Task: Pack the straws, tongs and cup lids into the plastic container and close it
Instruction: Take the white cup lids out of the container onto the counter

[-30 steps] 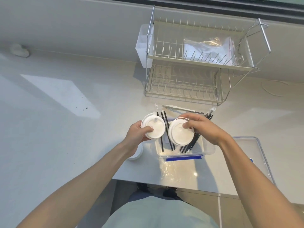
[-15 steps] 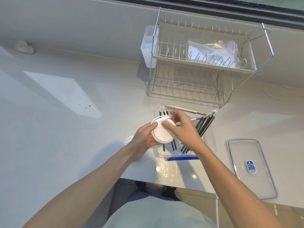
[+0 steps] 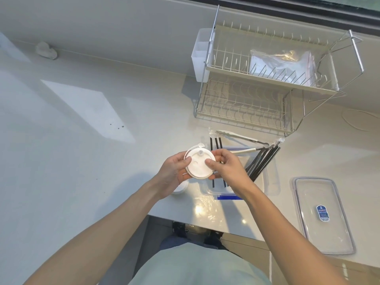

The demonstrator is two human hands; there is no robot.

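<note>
White cup lids (image 3: 199,163) (stacked, spout uppermost) held over the left end of the clear plastic container (image 3: 271,183), gripped from both sides: left hand (image 3: 172,173) and right hand (image 3: 225,169), fingers closed on the rim. Black straws (image 3: 262,163) lean in the container; tongs (image 3: 241,138) cross its far edge. Container lid (image 3: 322,214) lies right of it on the worktop (image 3: 86,161); dish rack (image 3: 265,83) stands behind.

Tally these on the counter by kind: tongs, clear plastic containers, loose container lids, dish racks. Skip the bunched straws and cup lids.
Tongs: 1
Plastic container: 1
Container lid: 1
Dish rack: 1
Total: 4
</note>
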